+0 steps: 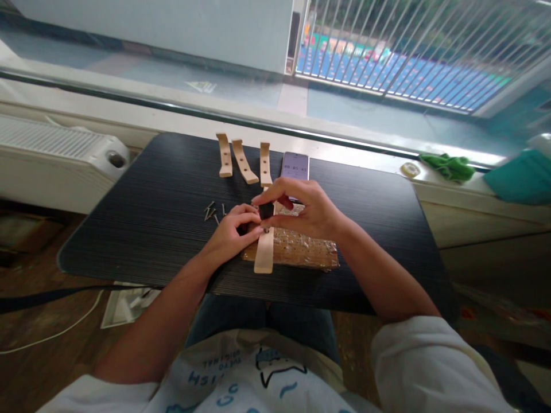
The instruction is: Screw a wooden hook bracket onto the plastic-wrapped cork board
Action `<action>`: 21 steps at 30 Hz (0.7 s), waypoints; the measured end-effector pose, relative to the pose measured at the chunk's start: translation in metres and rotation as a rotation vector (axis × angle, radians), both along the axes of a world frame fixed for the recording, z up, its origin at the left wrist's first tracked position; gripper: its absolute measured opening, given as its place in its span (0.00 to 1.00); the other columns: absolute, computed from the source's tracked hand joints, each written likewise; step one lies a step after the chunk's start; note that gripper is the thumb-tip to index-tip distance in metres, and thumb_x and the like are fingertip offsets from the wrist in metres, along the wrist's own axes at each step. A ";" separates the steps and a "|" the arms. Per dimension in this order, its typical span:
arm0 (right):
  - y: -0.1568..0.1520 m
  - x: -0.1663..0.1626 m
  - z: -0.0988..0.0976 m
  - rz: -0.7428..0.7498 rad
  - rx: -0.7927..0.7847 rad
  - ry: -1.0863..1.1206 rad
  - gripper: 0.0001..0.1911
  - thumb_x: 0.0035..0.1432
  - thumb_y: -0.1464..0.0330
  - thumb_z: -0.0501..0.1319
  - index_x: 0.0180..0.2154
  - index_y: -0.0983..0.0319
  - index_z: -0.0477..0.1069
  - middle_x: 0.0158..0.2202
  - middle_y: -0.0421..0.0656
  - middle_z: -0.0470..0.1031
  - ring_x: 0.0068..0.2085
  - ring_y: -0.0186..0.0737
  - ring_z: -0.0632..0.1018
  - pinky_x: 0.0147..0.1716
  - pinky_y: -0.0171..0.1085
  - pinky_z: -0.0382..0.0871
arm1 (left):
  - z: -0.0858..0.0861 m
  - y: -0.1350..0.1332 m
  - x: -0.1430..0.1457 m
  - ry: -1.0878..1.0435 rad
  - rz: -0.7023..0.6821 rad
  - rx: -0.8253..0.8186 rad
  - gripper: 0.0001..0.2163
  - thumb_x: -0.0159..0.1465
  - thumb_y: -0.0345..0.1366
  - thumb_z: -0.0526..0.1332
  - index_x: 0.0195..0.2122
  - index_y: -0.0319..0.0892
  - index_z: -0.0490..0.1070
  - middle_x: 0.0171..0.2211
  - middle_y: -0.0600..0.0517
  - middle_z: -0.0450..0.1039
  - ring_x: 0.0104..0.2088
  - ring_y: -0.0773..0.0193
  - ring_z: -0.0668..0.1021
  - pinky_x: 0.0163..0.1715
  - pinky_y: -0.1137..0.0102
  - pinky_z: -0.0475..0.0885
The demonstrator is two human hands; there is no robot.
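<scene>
A pale wooden strip with holes (264, 258) lies across a brick-like block wrapped in clear film (301, 248). On the strip's left side is my left hand (232, 232), its thumb and fingers closed at the edge. My right hand (307, 209) reaches over from the right and pinches a small black block-like piece (266, 210) between thumb and fingers, right above the strip. Just below the piece a dark screw head or hole (266, 230) shows in the wood. Several loose screws (209, 211) lie left of my left hand.
Three curved wooden pieces with holes (245, 162) lie at the back of the black table (142, 218), beside a phone showing a timer (295, 165). A tape roll (410, 169) and a green cloth (447, 166) sit on the windowsill. A radiator (55, 155) stands left.
</scene>
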State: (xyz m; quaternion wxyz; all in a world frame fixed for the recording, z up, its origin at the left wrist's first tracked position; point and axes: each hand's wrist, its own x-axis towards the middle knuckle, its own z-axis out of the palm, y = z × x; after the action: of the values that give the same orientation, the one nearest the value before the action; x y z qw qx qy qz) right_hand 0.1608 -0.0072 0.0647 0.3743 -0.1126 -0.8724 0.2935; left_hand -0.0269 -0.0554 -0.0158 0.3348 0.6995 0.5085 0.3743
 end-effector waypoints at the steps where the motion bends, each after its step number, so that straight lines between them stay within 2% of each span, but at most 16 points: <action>1: 0.000 0.000 -0.001 -0.013 0.004 0.006 0.11 0.57 0.68 0.64 0.42 0.67 0.72 0.31 0.38 0.72 0.27 0.23 0.67 0.25 0.27 0.61 | 0.000 0.000 0.000 0.003 -0.002 -0.005 0.07 0.56 0.40 0.62 0.31 0.42 0.76 0.40 0.49 0.74 0.44 0.54 0.75 0.50 0.60 0.70; 21: -0.001 -0.004 -0.013 -0.184 0.118 0.055 0.13 0.53 0.66 0.67 0.39 0.63 0.69 0.32 0.36 0.70 0.27 0.25 0.66 0.29 0.30 0.64 | 0.001 0.000 -0.001 -0.005 -0.043 0.000 0.09 0.58 0.39 0.61 0.35 0.41 0.76 0.42 0.47 0.73 0.49 0.53 0.73 0.52 0.58 0.67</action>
State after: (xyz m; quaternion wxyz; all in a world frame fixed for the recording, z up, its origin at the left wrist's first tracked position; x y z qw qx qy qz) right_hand 0.1564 -0.0081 0.0521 0.4294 -0.1618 -0.8635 0.2091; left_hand -0.0274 -0.0556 -0.0144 0.3440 0.7093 0.4928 0.3685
